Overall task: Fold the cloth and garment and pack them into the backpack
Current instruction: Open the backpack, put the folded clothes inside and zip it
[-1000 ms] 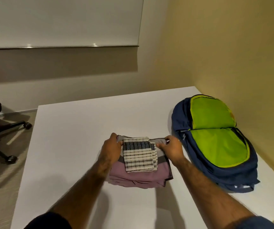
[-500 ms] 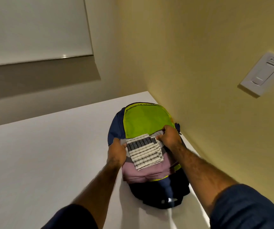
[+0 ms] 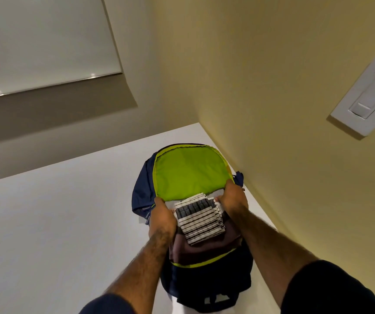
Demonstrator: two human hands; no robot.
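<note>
step: packing. folding looks done; cloth (image 3: 199,219) & garment (image 3: 204,250) are going in as one stack.
stack: striped cloth lies folded on top of the mauve garment, a bit askew. both sit in the mouth of the backpack's main compartment, garment's near edge tucked behind the lime-trimmed front lip.
backpack (image 3: 144,189): navy, lying flat on the white table (image 3: 57,211), unzipped wide, lime flap (image 3: 191,171) thrown back toward the far end; its right side is just beside the wall.
left hand (image 3: 162,219): on the left edge of the stack, fingers curled down round the garment's side; tips hidden.
right hand (image 3: 233,198): at the far right corner, fingers curled round the garment's edge, close to the flap's hinge.
progress: my read, nearly there; stack partly in, not let go, bag not zipped.
next move: prob. press the stack down flat w/ both hands, then slide fingers out sideways w/o dragging the cloth; flap over & zip after that.
risk: cloth is loose on top, only its own weight holds it, so it could slip or unfold as hands pull out. garment is soft; corners may bunch vs. the zip rim.
unsure: can't tell how deep the stack sits.
around: wall switch (image 3: 367,96) at right, roller blind (image 3: 34,41) upper left.
</note>
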